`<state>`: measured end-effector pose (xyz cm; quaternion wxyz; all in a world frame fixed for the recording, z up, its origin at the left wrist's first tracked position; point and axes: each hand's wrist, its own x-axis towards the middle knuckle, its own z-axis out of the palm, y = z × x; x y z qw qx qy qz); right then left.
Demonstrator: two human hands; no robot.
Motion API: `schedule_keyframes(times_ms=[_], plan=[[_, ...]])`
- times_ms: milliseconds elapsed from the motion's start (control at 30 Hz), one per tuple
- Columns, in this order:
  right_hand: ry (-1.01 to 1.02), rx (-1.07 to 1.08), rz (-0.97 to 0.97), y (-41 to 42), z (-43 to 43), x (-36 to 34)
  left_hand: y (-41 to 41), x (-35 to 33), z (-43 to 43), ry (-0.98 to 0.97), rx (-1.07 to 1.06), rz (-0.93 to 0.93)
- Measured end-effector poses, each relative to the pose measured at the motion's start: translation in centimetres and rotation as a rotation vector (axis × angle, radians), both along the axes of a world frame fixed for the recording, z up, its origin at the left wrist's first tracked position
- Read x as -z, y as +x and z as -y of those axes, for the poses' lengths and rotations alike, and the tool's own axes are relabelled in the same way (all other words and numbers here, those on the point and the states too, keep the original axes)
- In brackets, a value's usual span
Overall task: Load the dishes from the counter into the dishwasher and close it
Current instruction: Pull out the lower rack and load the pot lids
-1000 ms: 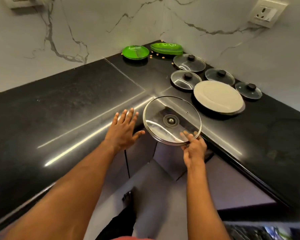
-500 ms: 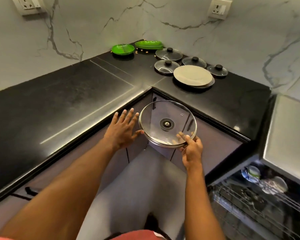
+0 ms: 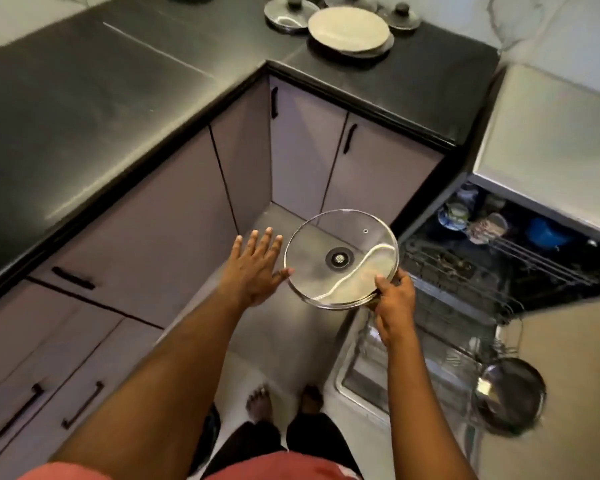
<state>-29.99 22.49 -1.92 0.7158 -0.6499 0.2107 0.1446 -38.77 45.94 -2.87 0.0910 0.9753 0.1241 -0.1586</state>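
My right hand pinches the near rim of a large glass lid, held flat over the floor beside the open dishwasher. My left hand is spread flat, its thumb tip at the lid's left rim. The dishwasher's lower rack is pulled out at the right, with cups and bowls further in and a dark round pan near its front. On the black counter at the top stand a white plate and small glass lids.
Grey cabinet doors with black handles fill the corner under the counter. The steel dishwasher top juts out at the right. My bare feet stand on the grey floor between the cabinets and the lowered dishwasher door.
I have stepped back and turned right, carrying the large lid off the counter and down toward the dishwasher. The dishwasher's racks have come into view. Both hands keep their places on the lid.
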Motion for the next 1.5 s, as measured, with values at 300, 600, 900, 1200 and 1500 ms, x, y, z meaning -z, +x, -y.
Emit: schedule_keyframes(times_ms=[300,600,900,1200,1500], plan=[[-0.122,-0.015,-0.092,-4.2,14.6,3.1,-1.1,3.0,14.8,-0.031,0.096,-0.145],[-0.485,-0.154,-0.222,-7.0,31.7,8.0,-1.5,6.8,33.7,-0.099,0.280,-0.382],[-0.689,-0.206,-0.353,-2.6,39.6,12.5,3.0,14.7,42.1,-0.164,0.408,-0.541],[-0.822,-0.244,-0.360,3.2,46.4,21.2,7.8,28.0,49.9,-0.146,0.530,-0.621],[-0.853,-0.080,-0.190,5.4,52.3,25.2,10.4,36.9,55.1,-0.102,0.476,-0.621]])
